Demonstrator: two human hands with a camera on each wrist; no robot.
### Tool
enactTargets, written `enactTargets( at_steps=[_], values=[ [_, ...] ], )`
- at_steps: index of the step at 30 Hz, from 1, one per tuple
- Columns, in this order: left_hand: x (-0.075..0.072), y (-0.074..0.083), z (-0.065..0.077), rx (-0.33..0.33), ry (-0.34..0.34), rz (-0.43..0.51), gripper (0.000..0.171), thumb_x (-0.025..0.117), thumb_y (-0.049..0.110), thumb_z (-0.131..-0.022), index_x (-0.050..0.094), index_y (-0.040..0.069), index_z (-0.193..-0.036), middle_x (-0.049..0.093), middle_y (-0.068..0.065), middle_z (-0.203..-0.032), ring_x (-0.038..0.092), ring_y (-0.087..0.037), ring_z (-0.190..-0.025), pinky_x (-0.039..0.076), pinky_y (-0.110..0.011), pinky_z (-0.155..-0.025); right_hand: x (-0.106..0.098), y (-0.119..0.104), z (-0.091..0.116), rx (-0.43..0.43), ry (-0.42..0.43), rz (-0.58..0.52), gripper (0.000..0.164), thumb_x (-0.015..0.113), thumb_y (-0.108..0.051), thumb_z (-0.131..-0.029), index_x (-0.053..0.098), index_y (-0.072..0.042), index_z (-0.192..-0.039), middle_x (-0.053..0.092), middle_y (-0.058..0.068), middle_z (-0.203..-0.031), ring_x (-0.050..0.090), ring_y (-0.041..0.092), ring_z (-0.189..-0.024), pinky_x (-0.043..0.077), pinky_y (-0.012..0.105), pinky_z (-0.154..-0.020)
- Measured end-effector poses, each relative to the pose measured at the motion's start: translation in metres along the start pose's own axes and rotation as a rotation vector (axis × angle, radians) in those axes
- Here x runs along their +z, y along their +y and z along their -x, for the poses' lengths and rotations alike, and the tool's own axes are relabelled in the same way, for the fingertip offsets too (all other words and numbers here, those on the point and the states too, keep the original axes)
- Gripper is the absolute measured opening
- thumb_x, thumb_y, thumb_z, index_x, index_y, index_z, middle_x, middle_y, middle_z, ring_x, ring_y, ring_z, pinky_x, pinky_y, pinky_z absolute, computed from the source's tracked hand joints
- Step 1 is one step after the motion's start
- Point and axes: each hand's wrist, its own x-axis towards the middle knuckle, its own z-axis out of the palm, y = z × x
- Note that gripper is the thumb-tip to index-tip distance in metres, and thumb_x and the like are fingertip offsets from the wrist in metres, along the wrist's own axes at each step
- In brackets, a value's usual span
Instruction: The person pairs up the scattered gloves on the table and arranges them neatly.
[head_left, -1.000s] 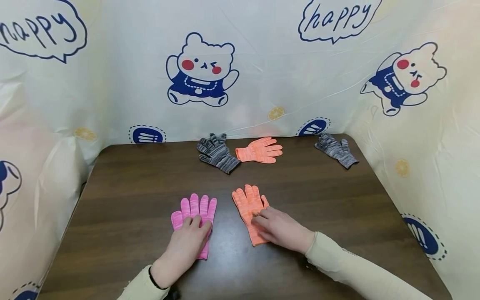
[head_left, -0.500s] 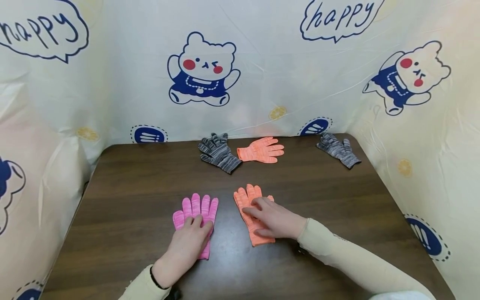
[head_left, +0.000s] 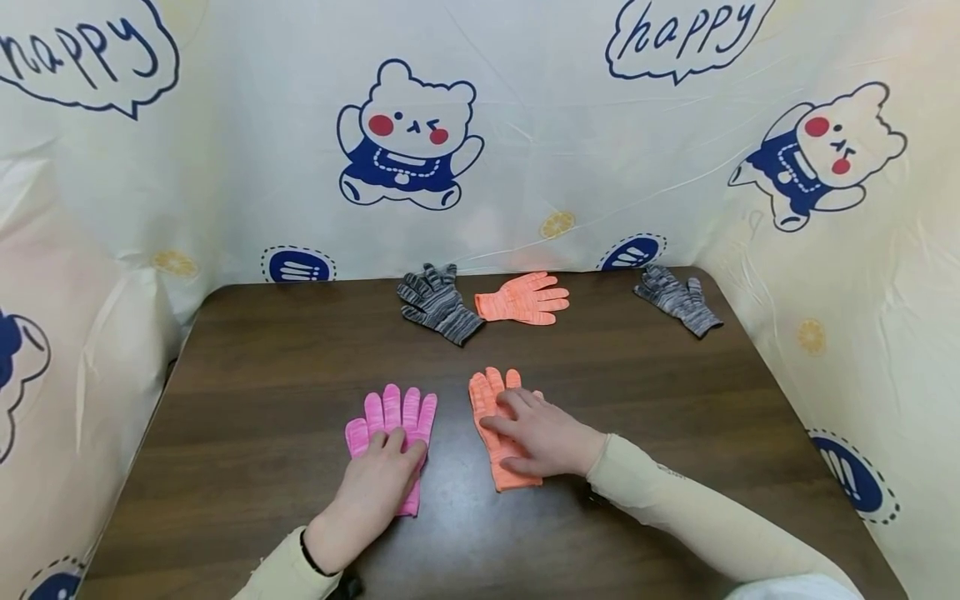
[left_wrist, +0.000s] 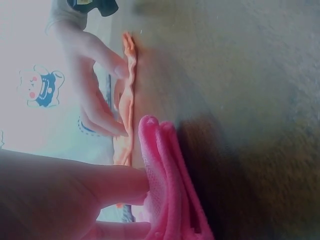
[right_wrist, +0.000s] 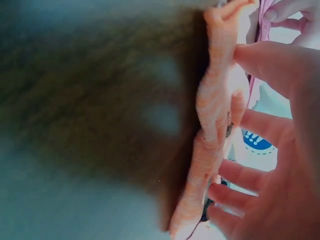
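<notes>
A pink knit glove lies flat on the table, its fingers pointing away from me. My left hand rests on its palm with the fingertips down, and the left wrist view shows the fingers fairly straight against the fabric. Beside it to the right is an orange knit glove, also laid out flat. Over that one my right hand has its fingers spread, thumb near the cuff and fingertips on the palm. In the right wrist view the fingertips touch the orange fabric, which is slightly wavy.
Toward the table's back edge lie a grey-striped glove and another orange glove, touching at the cuffs. A second grey glove lies at the back right corner. A printed curtain surrounds the back and sides.
My right hand has gone from bunched fingers on the orange glove to spread fingers, moving slightly left. The orange glove has shifted a little left. My left hand stays on the pink glove.
</notes>
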Motion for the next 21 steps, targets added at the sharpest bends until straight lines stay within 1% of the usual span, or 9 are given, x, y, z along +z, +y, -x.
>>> enactTargets(
  at_steps=[2, 4, 6, 8, 10, 11, 12, 14, 21],
  values=[
    [0.0, 0.0, 0.0003, 0.003, 0.006, -0.001, 0.019, 0.084, 0.018, -0.088, 0.067, 0.013, -0.094, 0.055, -0.011, -0.085, 0.054, -0.029, -0.073, 0.047, -0.038, -0.045, 0.0001, -0.001, -0.001, -0.003, -0.001, 0.014, 0.06, 0.071, -0.046, -0.094, 0.059, -0.019, -0.146, 0.048, 0.014, -0.148, 0.043, 0.031, -0.137, 0.044, 0.047, -0.111],
    [0.0005, -0.0003, 0.0005, 0.009, 0.016, -0.003, 0.019, 0.084, 0.017, -0.087, 0.067, 0.012, -0.094, 0.055, -0.011, -0.085, 0.054, -0.03, -0.073, 0.047, -0.038, -0.045, 0.0002, -0.0016, -0.0018, -0.001, -0.005, 0.041, 0.06, 0.069, -0.048, -0.095, 0.059, -0.018, -0.146, 0.042, 0.016, -0.157, 0.036, 0.035, -0.147, 0.038, 0.05, -0.117],
    [0.0011, -0.0004, 0.0009, 0.014, 0.025, -0.004, 0.019, 0.084, 0.017, -0.087, 0.067, 0.012, -0.094, 0.055, -0.011, -0.085, 0.055, -0.03, -0.073, 0.047, -0.038, -0.046, 0.0003, -0.0018, -0.0024, 0.003, -0.007, 0.059, 0.061, 0.068, -0.05, -0.095, 0.059, -0.017, -0.146, 0.039, 0.016, -0.16, 0.033, 0.036, -0.15, 0.04, 0.052, -0.115],
    [0.0018, -0.0003, 0.0009, 0.019, 0.034, -0.005, 0.019, 0.084, 0.016, -0.087, 0.067, 0.012, -0.093, 0.056, -0.011, -0.085, 0.055, -0.03, -0.073, 0.047, -0.038, -0.046, -0.0001, -0.0013, -0.0025, 0.013, -0.017, 0.033, 0.061, 0.069, -0.049, -0.095, 0.058, -0.016, -0.146, 0.042, 0.015, -0.157, 0.038, 0.033, -0.146, 0.048, 0.049, -0.108],
    [0.0022, -0.0001, 0.001, 0.022, 0.035, -0.006, 0.019, 0.084, 0.016, -0.087, 0.066, 0.012, -0.093, 0.055, -0.011, -0.085, 0.055, -0.03, -0.073, 0.047, -0.038, -0.046, -0.0006, -0.0004, -0.0023, 0.028, -0.04, -0.015, 0.061, 0.069, -0.049, -0.095, 0.057, -0.018, -0.146, 0.046, 0.012, -0.152, 0.045, 0.028, -0.137, 0.055, 0.045, -0.096],
    [0.0024, -0.0001, 0.0011, 0.022, 0.03, -0.007, 0.019, 0.084, 0.017, -0.087, 0.066, 0.012, -0.093, 0.055, -0.011, -0.085, 0.055, -0.03, -0.073, 0.047, -0.038, -0.046, -0.0013, 0.0, -0.0023, 0.037, -0.053, -0.046, 0.061, 0.07, -0.048, -0.095, 0.056, -0.018, -0.147, 0.048, 0.011, -0.149, 0.047, 0.026, -0.133, 0.057, 0.043, -0.091],
    [0.002, 0.0002, 0.0011, 0.021, 0.026, -0.007, 0.019, 0.084, 0.017, -0.087, 0.067, 0.012, -0.094, 0.055, -0.011, -0.085, 0.055, -0.03, -0.073, 0.047, -0.038, -0.046, -0.0018, 0.0007, -0.0026, 0.042, -0.065, -0.07, 0.061, 0.07, -0.048, -0.095, 0.055, -0.019, -0.148, 0.049, 0.009, -0.148, 0.048, 0.024, -0.13, 0.057, 0.041, -0.089],
    [0.0014, 0.0003, 0.0008, 0.016, 0.014, -0.008, 0.019, 0.084, 0.017, -0.087, 0.066, 0.012, -0.094, 0.055, -0.011, -0.086, 0.055, -0.03, -0.073, 0.048, -0.038, -0.046, -0.0026, 0.0022, -0.0032, 0.057, -0.088, -0.1, 0.063, 0.069, -0.049, -0.096, 0.053, -0.022, -0.151, 0.048, 0.008, -0.148, 0.049, 0.023, -0.129, 0.056, 0.042, -0.091],
    [-0.0007, 0.0008, 0.0004, 0.01, 0.009, -0.007, 0.018, 0.083, 0.017, -0.088, 0.067, 0.012, -0.095, 0.056, -0.011, -0.086, 0.055, -0.03, -0.074, 0.048, -0.039, -0.047, -0.0033, 0.0061, -0.0059, 0.036, -0.126, -0.069, 0.068, 0.065, -0.053, -0.096, 0.046, -0.031, -0.157, 0.046, 0.007, -0.15, 0.045, 0.024, -0.132, 0.052, 0.045, -0.099]
  ],
)
